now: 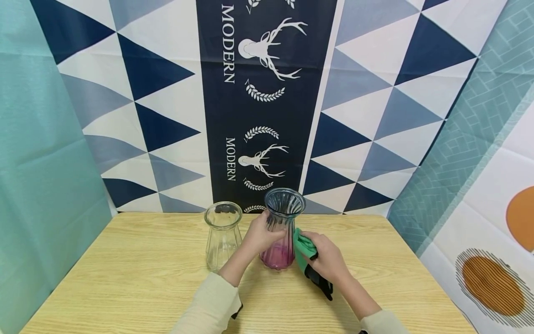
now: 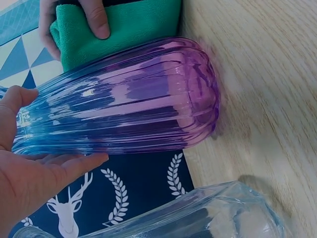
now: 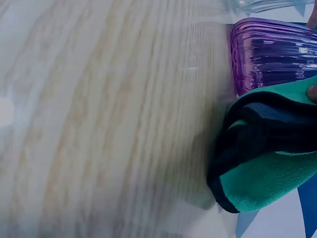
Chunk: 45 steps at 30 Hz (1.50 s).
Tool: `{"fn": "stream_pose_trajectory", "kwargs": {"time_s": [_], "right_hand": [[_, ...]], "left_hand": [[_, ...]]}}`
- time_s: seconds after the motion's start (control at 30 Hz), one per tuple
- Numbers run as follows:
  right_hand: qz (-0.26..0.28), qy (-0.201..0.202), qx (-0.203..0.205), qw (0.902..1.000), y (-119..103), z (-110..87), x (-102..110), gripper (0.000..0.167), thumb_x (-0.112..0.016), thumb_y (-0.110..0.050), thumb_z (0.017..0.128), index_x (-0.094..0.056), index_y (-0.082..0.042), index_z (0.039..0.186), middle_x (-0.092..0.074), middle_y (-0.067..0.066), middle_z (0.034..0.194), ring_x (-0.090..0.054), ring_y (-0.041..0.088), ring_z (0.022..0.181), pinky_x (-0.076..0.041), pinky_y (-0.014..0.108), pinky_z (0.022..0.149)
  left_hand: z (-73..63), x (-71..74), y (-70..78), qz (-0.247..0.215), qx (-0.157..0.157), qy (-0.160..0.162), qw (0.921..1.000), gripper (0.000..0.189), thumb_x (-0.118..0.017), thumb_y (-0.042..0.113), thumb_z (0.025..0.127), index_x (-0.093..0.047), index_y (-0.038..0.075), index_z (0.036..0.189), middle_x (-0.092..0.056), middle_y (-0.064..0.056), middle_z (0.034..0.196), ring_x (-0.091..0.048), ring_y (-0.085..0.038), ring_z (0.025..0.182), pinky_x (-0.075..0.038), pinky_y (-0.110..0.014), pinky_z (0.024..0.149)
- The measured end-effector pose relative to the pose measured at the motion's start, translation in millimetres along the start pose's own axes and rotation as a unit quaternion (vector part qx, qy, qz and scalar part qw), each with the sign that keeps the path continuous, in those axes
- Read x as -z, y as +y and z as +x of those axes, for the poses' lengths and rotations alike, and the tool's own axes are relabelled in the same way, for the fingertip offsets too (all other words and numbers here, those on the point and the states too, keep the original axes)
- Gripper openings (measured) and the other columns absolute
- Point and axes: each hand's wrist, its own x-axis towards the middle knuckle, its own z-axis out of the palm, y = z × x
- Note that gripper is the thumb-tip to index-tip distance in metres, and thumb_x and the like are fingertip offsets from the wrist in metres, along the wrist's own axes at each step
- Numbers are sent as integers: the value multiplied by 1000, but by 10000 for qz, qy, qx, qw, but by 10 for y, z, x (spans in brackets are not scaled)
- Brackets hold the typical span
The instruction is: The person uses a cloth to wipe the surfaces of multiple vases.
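A ribbed glass vase [image 1: 278,257], blue at the flared rim and fading to pink-purple at the base, stands on the table near its back edge. My left hand [image 1: 260,234] grips its upper body, the thumb on one side and the fingers on the other, as the left wrist view shows. My right hand [image 1: 327,257] pinches a folded green cloth [image 1: 304,246] with black edging against the vase's right side. Part of the cloth hangs below the hand. In the right wrist view, the cloth [image 3: 270,183] covers part of the purple base.
A clear ribbed glass vase [image 1: 221,246] stands just left of the tinted one, partly behind my left forearm. The wood-grain table [image 1: 137,278] ends at a patterned fabric backdrop [image 1: 167,139], with teal fabric [image 1: 50,162] on the left.
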Motion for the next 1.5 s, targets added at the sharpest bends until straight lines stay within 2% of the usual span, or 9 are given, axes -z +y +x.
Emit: {"fn": "stream_pose_trajectory", "kwargs": {"time_s": [0.1, 0.37, 0.57, 0.8, 1.2, 1.33, 1.5], "right_hand": [[25, 118, 51, 9999, 5, 5, 8, 64, -85, -7, 62, -58, -10, 120, -65, 8, 104, -61, 21, 88, -55, 38, 73], [280, 881, 401, 9949, -72, 128, 107, 61, -83, -7, 64, -58, -10, 119, -65, 11, 104, -63, 25, 90, -56, 41, 73], [316, 1144, 394, 9922, -154, 203, 161, 59, -83, -7, 63, -59, -8, 117, -66, 12, 102, -63, 26, 89, -56, 42, 73], [270, 916, 290, 9950, -153, 153, 124, 58, -83, -7, 65, -59, -8, 118, -66, 11, 106, -63, 27, 93, -55, 42, 75], [6, -73, -180, 9998, -13, -45, 1, 62, -84, -6, 63, -59, -11, 120, -66, 7, 105, -62, 22, 89, -55, 38, 75], [11, 50, -137, 9999, 2, -24, 15, 63, -84, -5, 63, -59, -12, 120, -66, 8, 103, -61, 22, 87, -55, 38, 72], [148, 532, -2, 9985, -38, 74, 79, 63, -84, -6, 63, -58, -11, 120, -65, 10, 105, -62, 25, 89, -55, 41, 73]], "left_hand": [[5, -2, -4, -17, -15, -11, 10000, 63, -70, 21, 75, -47, 3, 131, -61, -20, 121, -57, -33, 115, -45, -46, 99], [1, -15, -21, -138, 118, 6, 9998, 71, -75, 32, 75, -44, 4, 133, -58, -20, 126, -53, -33, 121, -41, -49, 103], [5, -21, -31, -133, 90, 34, 9999, 70, -74, 31, 77, -44, 1, 133, -56, -22, 127, -51, -35, 122, -40, -49, 104], [-16, -18, -18, -106, 125, -20, 9999, 69, -73, 31, 78, -44, 0, 132, -57, -23, 125, -53, -36, 120, -41, -49, 103], [-9, -15, 7, -129, 100, -44, 9999, 68, -73, 31, 78, -45, 1, 132, -59, -22, 123, -54, -35, 119, -41, -50, 102], [10, -34, 1, -190, 89, -20, 9998, 68, -74, 31, 77, -45, 2, 132, -59, -20, 124, -53, -34, 120, -41, -50, 102], [20, -56, 3, -275, 178, 133, 9994, 70, -76, 34, 76, -47, 1, 131, -54, -20, 128, -50, -34, 122, -40, -49, 104]]}}
